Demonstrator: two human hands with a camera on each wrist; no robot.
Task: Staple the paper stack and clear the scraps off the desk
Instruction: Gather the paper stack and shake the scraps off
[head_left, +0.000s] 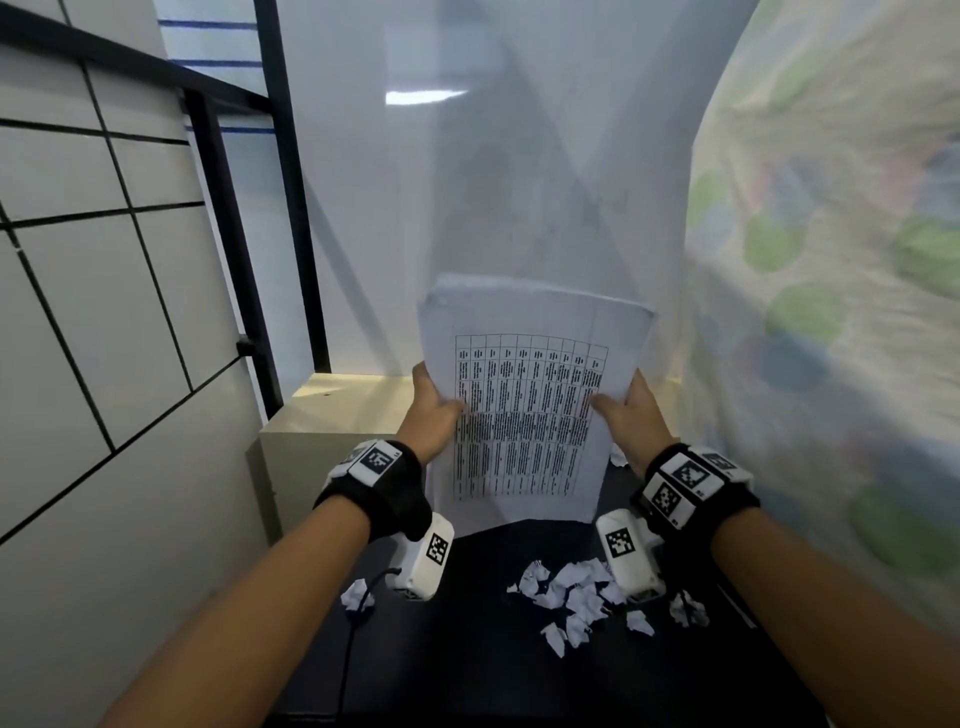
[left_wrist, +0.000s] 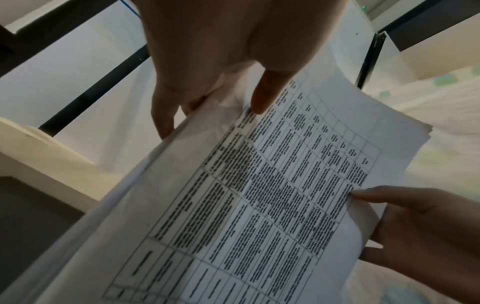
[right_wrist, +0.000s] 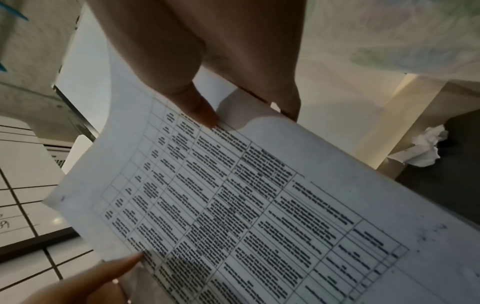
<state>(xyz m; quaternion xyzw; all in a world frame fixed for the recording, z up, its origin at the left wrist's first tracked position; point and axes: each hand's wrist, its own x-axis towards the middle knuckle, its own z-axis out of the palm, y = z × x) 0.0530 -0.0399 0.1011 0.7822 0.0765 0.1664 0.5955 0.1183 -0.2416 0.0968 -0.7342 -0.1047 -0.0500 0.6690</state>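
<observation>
A dark desk (head_left: 467, 649) is seen below, flanked by a cream cabinet (head_left: 332, 415) on the left. The paper stack (head_left: 524, 415), printed with a table, is held upright above the desk, its lower edge at the surface. It is pinched at the left edge by the left hand (head_left: 434, 410) and at the right edge by the right hand (head_left: 631, 415), thumbs on the front. Crumpled scraps (head_left: 571, 597) are scattered on the desk beneath the wrists.
</observation>
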